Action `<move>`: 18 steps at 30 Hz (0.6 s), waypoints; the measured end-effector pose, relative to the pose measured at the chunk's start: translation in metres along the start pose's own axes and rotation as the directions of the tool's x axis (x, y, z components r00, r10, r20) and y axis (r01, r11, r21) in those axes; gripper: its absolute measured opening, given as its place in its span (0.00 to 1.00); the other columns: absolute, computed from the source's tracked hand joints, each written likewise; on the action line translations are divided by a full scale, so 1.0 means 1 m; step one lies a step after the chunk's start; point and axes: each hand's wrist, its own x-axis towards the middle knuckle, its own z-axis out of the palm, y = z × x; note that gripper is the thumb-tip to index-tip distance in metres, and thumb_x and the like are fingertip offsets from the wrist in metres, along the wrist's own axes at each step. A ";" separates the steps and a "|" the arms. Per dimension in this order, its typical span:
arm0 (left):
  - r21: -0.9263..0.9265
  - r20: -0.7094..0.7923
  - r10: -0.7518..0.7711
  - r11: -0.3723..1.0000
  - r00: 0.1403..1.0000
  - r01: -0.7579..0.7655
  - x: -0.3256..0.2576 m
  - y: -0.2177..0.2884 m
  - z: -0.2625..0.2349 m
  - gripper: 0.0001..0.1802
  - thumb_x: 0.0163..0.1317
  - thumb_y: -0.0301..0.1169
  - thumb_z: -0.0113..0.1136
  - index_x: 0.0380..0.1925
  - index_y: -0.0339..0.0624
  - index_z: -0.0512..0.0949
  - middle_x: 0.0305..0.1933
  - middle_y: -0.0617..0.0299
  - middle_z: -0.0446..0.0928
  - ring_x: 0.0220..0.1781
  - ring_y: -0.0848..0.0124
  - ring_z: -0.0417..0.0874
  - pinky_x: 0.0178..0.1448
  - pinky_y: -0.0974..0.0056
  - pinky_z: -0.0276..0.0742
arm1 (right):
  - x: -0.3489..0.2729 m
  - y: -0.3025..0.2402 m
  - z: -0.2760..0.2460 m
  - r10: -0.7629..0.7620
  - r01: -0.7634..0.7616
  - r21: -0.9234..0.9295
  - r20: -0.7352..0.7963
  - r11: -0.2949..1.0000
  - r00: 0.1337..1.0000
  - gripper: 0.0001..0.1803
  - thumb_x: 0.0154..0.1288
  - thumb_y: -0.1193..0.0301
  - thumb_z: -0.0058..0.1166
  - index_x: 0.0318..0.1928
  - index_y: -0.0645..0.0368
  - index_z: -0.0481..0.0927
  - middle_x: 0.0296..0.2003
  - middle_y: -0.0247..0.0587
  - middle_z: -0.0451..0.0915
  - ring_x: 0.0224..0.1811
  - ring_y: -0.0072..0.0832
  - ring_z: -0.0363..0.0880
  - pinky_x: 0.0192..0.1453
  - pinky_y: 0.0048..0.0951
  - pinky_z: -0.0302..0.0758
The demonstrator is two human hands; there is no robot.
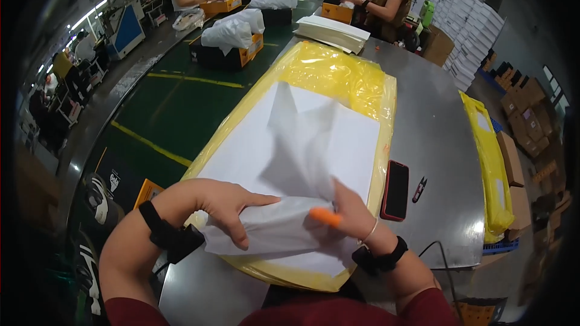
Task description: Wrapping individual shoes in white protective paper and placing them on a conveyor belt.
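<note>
A bundle wrapped in white tissue paper (281, 229) lies across a stack of white sheets (241, 145), near me. Its contents are hidden. My left hand (229, 208) grips the bundle's left part from above, thumb on the near side and fingers on the far side. At its right end is my right hand (353, 211), slightly blurred, with an orange cover on one finger. Its fingers close on the loose edge of the tissue paper. From there a thin, see-through flap (305, 136) stands up, creased and smeared by motion, over the stack.
Yellow plastic wrapping (338, 63) lies under and around the stack. A red-edged phone (396, 190) and small snips (419, 189) rest on the metal table (447, 145). Left, a green conveyor belt (181, 102) carries boxes (241, 51) with white paper. Shoes (99, 199) sit at the near left. Other people work beyond.
</note>
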 end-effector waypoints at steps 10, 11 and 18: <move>0.442 -0.243 -0.297 0.813 0.923 0.378 0.002 0.033 -0.055 0.50 0.39 0.47 0.73 0.64 0.46 0.62 0.54 0.44 0.73 0.57 0.51 0.74 0.59 0.57 0.69 | 0.103 0.011 -0.017 0.407 -0.216 -0.376 0.561 0.901 0.721 0.25 0.71 0.53 0.32 0.41 0.60 0.78 0.36 0.55 0.80 0.42 0.50 0.78 0.47 0.42 0.72; 0.620 -0.414 0.016 0.737 0.910 0.269 0.007 0.017 -0.041 0.53 0.38 0.49 0.74 0.64 0.43 0.61 0.58 0.41 0.67 0.62 0.48 0.68 0.63 0.51 0.63 | 0.115 0.048 -0.016 0.245 0.072 -0.515 0.521 0.854 0.818 0.26 0.70 0.53 0.34 0.38 0.60 0.80 0.36 0.55 0.81 0.42 0.49 0.78 0.48 0.42 0.72; 0.591 -0.529 0.156 0.773 0.834 0.230 0.054 -0.001 -0.086 0.58 0.37 0.53 0.74 0.64 0.33 0.57 0.65 0.36 0.56 0.66 0.45 0.60 0.71 0.50 0.51 | 0.139 0.063 -0.085 0.077 -0.077 0.003 -0.015 0.997 0.997 0.13 0.63 0.66 0.53 0.43 0.62 0.77 0.38 0.47 0.79 0.41 0.39 0.77 0.49 0.34 0.72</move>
